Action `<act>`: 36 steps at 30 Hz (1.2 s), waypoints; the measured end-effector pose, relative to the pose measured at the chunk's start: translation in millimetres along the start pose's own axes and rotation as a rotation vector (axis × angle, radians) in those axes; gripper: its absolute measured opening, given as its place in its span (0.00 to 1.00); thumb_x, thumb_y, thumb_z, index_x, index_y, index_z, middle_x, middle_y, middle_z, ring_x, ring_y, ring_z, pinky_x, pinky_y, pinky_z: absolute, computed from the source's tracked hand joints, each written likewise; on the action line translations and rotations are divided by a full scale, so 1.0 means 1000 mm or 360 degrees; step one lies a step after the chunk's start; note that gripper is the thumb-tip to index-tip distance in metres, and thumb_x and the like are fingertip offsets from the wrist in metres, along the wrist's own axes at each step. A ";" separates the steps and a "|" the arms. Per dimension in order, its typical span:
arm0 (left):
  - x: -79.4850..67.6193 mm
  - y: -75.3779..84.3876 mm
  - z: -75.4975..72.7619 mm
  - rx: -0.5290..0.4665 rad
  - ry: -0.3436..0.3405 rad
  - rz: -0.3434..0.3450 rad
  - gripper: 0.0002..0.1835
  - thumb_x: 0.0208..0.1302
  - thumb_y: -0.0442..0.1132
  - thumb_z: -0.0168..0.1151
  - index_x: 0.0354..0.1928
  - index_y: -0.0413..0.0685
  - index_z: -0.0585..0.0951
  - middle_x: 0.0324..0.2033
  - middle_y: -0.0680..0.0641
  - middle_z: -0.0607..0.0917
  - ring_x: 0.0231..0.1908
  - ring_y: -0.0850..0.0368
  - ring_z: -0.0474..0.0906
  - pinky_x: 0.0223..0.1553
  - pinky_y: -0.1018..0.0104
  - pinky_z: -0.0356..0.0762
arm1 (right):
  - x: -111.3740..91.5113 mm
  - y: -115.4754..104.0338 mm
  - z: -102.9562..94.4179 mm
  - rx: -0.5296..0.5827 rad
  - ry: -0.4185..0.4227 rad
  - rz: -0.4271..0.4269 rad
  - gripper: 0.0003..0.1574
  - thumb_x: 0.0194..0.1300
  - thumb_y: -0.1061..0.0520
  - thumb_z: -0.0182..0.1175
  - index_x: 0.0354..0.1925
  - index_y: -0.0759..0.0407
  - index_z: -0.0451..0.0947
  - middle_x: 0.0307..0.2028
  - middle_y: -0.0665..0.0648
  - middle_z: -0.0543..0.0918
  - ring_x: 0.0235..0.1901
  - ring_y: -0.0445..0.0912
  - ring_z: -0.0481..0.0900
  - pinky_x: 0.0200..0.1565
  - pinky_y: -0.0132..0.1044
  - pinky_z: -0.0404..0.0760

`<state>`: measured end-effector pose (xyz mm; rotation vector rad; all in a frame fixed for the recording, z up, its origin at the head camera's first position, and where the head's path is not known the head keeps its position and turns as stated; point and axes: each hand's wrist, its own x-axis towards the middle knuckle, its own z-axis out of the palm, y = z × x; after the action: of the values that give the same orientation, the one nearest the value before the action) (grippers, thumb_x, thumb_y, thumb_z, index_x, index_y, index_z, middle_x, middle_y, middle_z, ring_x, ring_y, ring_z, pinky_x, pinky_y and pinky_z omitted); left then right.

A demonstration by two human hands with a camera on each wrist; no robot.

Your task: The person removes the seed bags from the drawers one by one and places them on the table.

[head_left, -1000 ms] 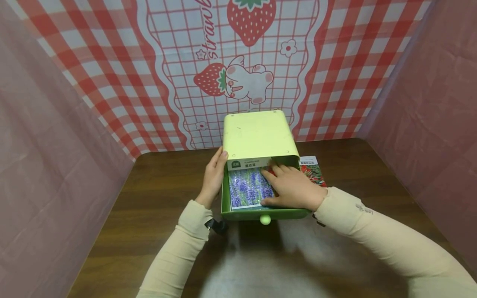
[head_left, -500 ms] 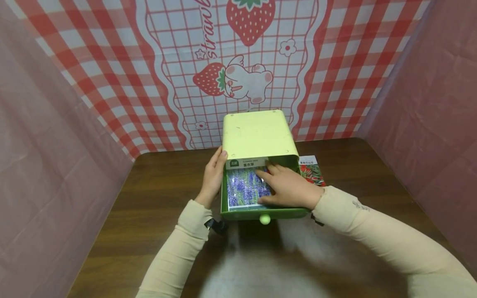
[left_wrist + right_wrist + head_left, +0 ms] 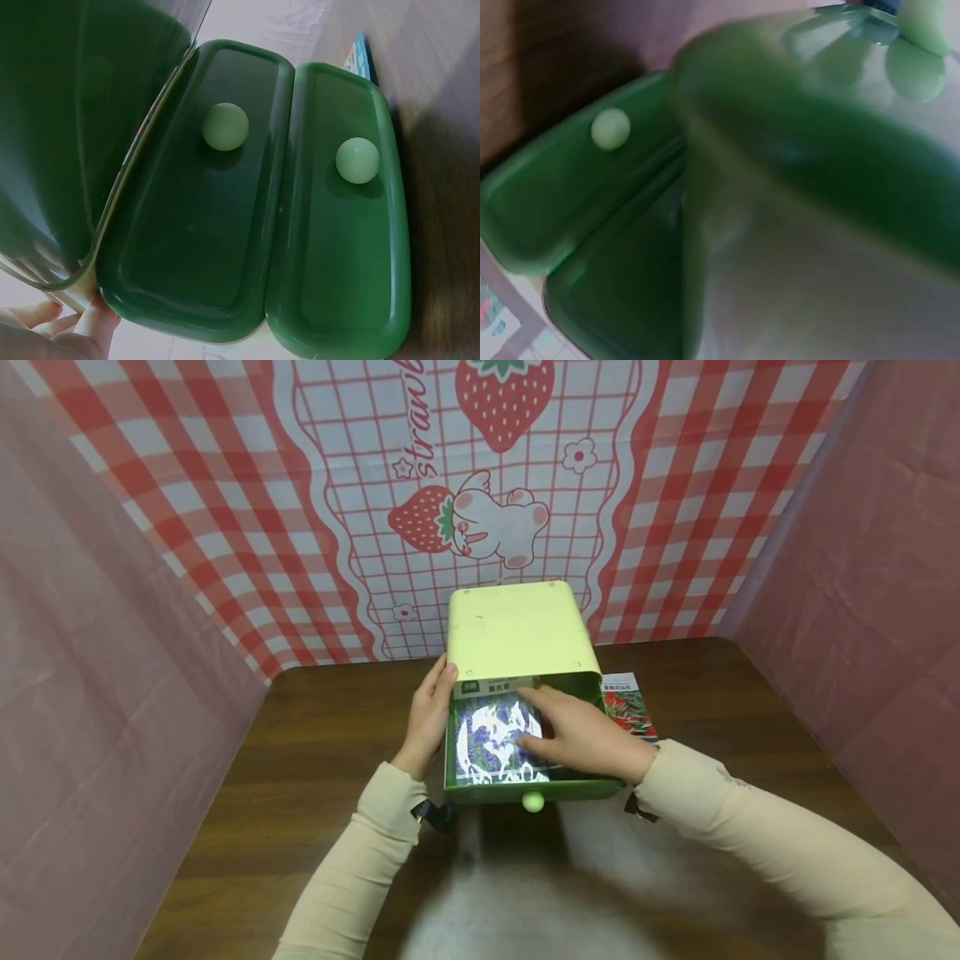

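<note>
A pale yellow-green desktop drawer box [image 3: 521,631] has its green top drawer [image 3: 476,793] pulled out towards me. Inside lies a seed packet [image 3: 491,722] with a purple lavender picture, bright glare across its shiny face. Its upper strip slips under the box's top edge. My right hand [image 3: 588,731] reaches into the drawer from the right, fingers extended, thumb and index fingertips on the packet's right part. My left hand [image 3: 427,714] rests along the left wall of the box. In the left wrist view its fingers [image 3: 90,330] show at the box's side.
Two more green drawers [image 3: 202,225] with round pale knobs [image 3: 357,160] sit pushed in below. Another packet with red flowers [image 3: 630,710] lies on the wooden table [image 3: 315,735] right of the box. A checked strawberry cloth [image 3: 352,510] hangs behind.
The lavender packet has shifted a little left and now catches strong glare. My right thumb has moved up, nearer the index finger. The left hand stays in place.
</note>
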<state>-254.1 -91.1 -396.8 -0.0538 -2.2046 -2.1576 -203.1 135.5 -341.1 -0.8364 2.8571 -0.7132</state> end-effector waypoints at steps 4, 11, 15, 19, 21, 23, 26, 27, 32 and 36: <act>0.000 0.001 0.000 -0.0001 -0.0010 -0.0015 0.33 0.74 0.60 0.47 0.75 0.58 0.59 0.70 0.47 0.69 0.57 0.47 0.75 0.62 0.52 0.75 | 0.001 -0.001 -0.002 0.0284 0.0022 0.0114 0.44 0.67 0.48 0.63 0.74 0.60 0.58 0.43 0.63 0.80 0.26 0.47 0.74 0.30 0.40 0.74; 0.000 0.000 0.000 0.0006 -0.0005 -0.0028 0.31 0.72 0.61 0.48 0.74 0.63 0.61 0.67 0.45 0.73 0.52 0.47 0.78 0.58 0.52 0.77 | 0.002 0.007 -0.003 0.0852 0.0024 0.0337 0.42 0.70 0.56 0.58 0.74 0.65 0.53 0.70 0.70 0.64 0.61 0.60 0.76 0.49 0.44 0.84; 0.001 0.000 0.001 0.0008 0.0003 -0.0005 0.32 0.73 0.60 0.48 0.74 0.62 0.62 0.69 0.46 0.70 0.61 0.47 0.73 0.65 0.51 0.71 | 0.005 0.008 -0.004 0.1033 0.0026 0.0459 0.43 0.71 0.55 0.58 0.75 0.64 0.51 0.67 0.70 0.67 0.58 0.59 0.78 0.53 0.46 0.83; 0.001 0.000 0.002 0.0001 0.0010 0.0028 0.33 0.73 0.60 0.49 0.75 0.57 0.61 0.72 0.49 0.65 0.66 0.48 0.68 0.70 0.52 0.65 | 0.009 0.007 -0.004 0.1186 -0.0005 0.0574 0.45 0.71 0.54 0.58 0.75 0.66 0.47 0.63 0.71 0.71 0.59 0.60 0.76 0.57 0.46 0.81; 0.001 -0.001 0.002 -0.0008 0.0008 0.0030 0.34 0.72 0.60 0.49 0.75 0.56 0.61 0.72 0.49 0.65 0.65 0.47 0.69 0.69 0.52 0.65 | 0.011 0.007 -0.004 0.1244 -0.0034 0.0602 0.46 0.71 0.56 0.58 0.75 0.67 0.45 0.63 0.72 0.72 0.61 0.61 0.75 0.57 0.46 0.81; 0.001 -0.001 0.002 0.0000 0.0006 0.0033 0.34 0.72 0.60 0.48 0.75 0.55 0.61 0.73 0.49 0.65 0.66 0.48 0.68 0.70 0.52 0.65 | 0.012 0.007 -0.004 0.1256 -0.0071 0.0610 0.46 0.71 0.57 0.57 0.75 0.69 0.45 0.64 0.72 0.71 0.61 0.61 0.74 0.57 0.45 0.82; 0.000 -0.002 0.002 0.0007 0.0000 0.0036 0.34 0.72 0.60 0.48 0.75 0.56 0.61 0.73 0.49 0.64 0.68 0.49 0.65 0.71 0.52 0.62 | 0.013 0.008 -0.003 0.1242 -0.0131 0.0603 0.43 0.72 0.59 0.55 0.74 0.72 0.47 0.63 0.73 0.72 0.59 0.60 0.76 0.55 0.44 0.83; 0.000 -0.002 0.002 0.0005 -0.0003 0.0038 0.34 0.73 0.60 0.48 0.75 0.56 0.61 0.73 0.50 0.64 0.69 0.49 0.64 0.72 0.52 0.62 | 0.013 0.009 -0.002 0.1236 -0.0150 0.0595 0.42 0.72 0.59 0.55 0.73 0.72 0.48 0.62 0.72 0.73 0.57 0.58 0.77 0.54 0.44 0.83; -0.002 0.003 0.002 -0.0004 -0.0011 0.0017 0.32 0.74 0.58 0.47 0.75 0.56 0.60 0.74 0.49 0.62 0.70 0.49 0.63 0.72 0.52 0.61 | 0.015 0.012 0.002 0.1219 -0.0188 0.0550 0.19 0.70 0.60 0.55 0.54 0.69 0.67 0.44 0.65 0.82 0.40 0.46 0.79 0.45 0.41 0.85; 0.000 0.000 0.001 0.0020 0.0000 0.0015 0.32 0.73 0.60 0.48 0.75 0.60 0.61 0.73 0.51 0.63 0.70 0.49 0.62 0.73 0.52 0.59 | 0.017 0.012 0.005 0.1206 -0.0195 0.0553 0.16 0.70 0.59 0.56 0.28 0.59 0.61 0.24 0.51 0.67 0.25 0.43 0.67 0.32 0.36 0.79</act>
<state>-254.1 -89.8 -396.7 -0.0631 -2.2134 -2.1385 -222.6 133.0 -349.5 -0.2495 2.2236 -1.4635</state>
